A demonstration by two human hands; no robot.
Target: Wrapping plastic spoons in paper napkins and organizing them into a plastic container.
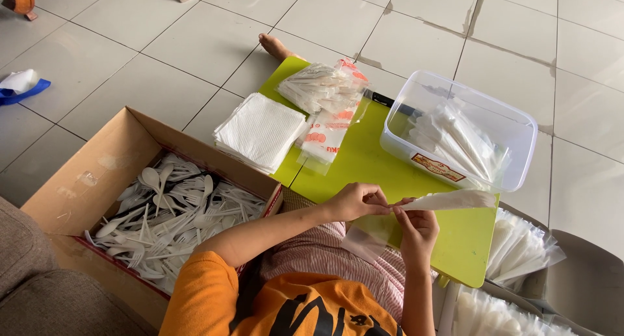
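Head view, looking down over a green board [364, 160] on a tiled floor. Left hand [356, 201] pinched shut on the near end of a rolled white napkin bundle [448, 200], fingertips closed narrow around it. Right hand [416, 232] just below, thumb and fingers closed on the mouth of a clear plastic sleeve [369, 235] hanging beneath. Bundle held above the near edge of the board, at about 5 o'clock from the clear plastic tub [513, 125].

Long axis of the bundle running nearly level, from 9 o'clock to 3 o'clock, held end at 9, free end aimed at 3 and a touch upward. Whether cutlery sits inside the roll: cannot tell.

Likely trouble, as a judgement: roll loosening and fanning open, given a grip at one end only; thin sleeve mouth folding shut or slipping from the pinch; free end sagging and snagging the film.

Around: cardboard box of white plastic spoons and forks [172, 212] at 9 o'clock, stack of flat napkins [260, 131] at 11 o'clock, packed sleeves [322, 89] at 12 o'clock, more finished packs [520, 248] at 3 o'clock.
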